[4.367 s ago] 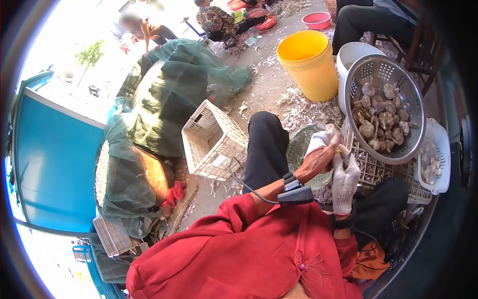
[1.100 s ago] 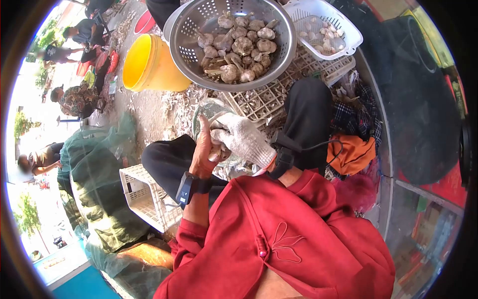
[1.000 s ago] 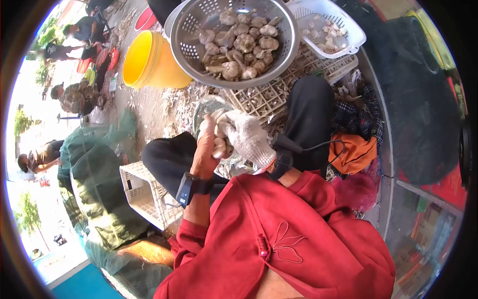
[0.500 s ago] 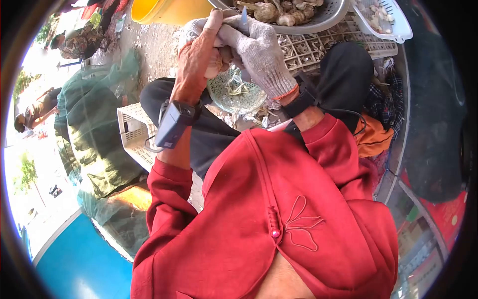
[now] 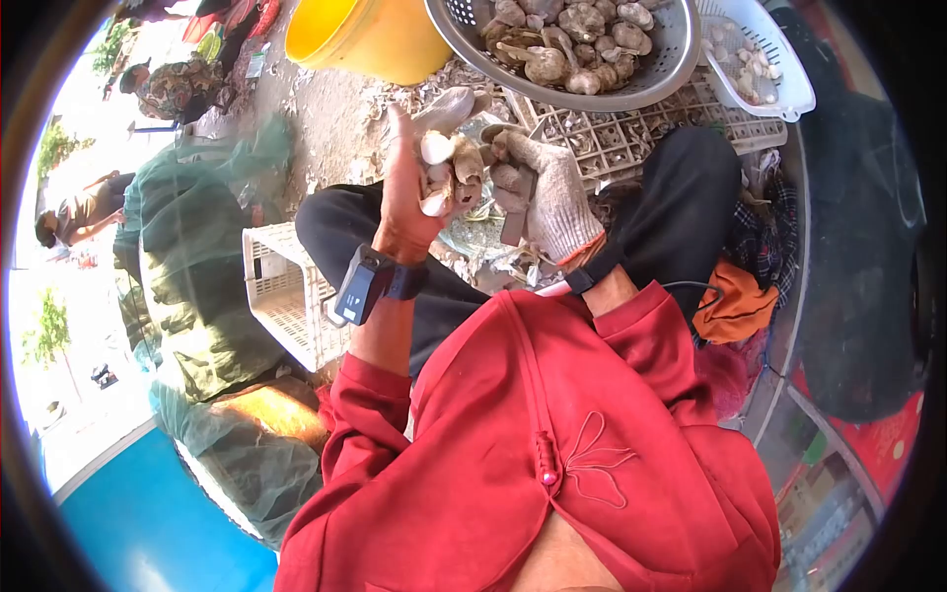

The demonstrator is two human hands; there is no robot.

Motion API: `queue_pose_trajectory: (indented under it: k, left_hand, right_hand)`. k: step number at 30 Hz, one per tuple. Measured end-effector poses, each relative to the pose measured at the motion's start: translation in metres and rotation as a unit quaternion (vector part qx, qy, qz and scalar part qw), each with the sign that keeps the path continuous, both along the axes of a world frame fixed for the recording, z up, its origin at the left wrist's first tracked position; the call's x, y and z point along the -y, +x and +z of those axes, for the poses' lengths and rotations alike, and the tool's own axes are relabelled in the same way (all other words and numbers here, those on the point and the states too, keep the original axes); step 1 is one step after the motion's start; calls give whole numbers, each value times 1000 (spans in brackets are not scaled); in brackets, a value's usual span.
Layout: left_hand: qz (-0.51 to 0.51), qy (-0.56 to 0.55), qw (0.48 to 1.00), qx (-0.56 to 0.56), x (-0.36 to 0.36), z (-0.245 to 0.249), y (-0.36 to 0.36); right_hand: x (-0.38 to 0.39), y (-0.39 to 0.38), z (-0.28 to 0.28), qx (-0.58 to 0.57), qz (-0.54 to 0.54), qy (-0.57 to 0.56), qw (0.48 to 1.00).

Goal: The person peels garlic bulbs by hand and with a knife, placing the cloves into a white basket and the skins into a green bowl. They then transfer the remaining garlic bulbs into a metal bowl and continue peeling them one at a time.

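My left hand (image 5: 419, 183), bare at the thumb and palm with gloved fingertips, cradles white garlic cloves (image 5: 437, 150) and a partly broken garlic bulb. Just to its right, my right hand (image 5: 552, 192) wears a grey knit glove with an orange cuff. Its fingers are curled round a small knife (image 5: 514, 223), whose flat metal part points downward. Beneath the hands, a pale green mesh basket (image 5: 473, 237) is partly hidden. Beyond them, whole garlic bulbs (image 5: 582, 44) lie in a grey metal colander (image 5: 663, 91).
A yellow bucket (image 5: 395, 44) stands beyond my left hand. At upper right, a white basket (image 5: 797, 94) holds cloves, beside a slatted crate (image 5: 612, 138). Another white crate (image 5: 286, 296) sits left of my leg. Two people are at far left, near green netting (image 5: 187, 227).
My hands have moved apart and lower in view. The left palm has opened upward, showing the cloves. The view has shifted, bringing more of the colander and bucket into sight.
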State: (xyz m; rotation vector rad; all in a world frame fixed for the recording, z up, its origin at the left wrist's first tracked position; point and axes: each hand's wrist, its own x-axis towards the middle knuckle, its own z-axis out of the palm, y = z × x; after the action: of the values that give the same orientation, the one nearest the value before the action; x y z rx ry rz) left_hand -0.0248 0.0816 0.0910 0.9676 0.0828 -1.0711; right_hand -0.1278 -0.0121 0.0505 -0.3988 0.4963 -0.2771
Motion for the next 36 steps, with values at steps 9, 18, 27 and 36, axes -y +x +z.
queue_pose_trajectory:
  k: [9,18,27,36]
  left_hand:
    - [-35,157,972,169,-14,-25,-2]
    - [-102,442,843,290,4,-1,-9]
    - [7,276,886,373,11,-18,-40]
    - [83,347,868,345,23,-17,-48]
  right_hand:
    - [11,-8,4,-7,38,-44,998]
    - [-4,9,-2,-88,4,-522,849]
    - [-10,2,-3,-93,-97,-602,787]
    - [-24,1,-11,-193,-122,-653,722]
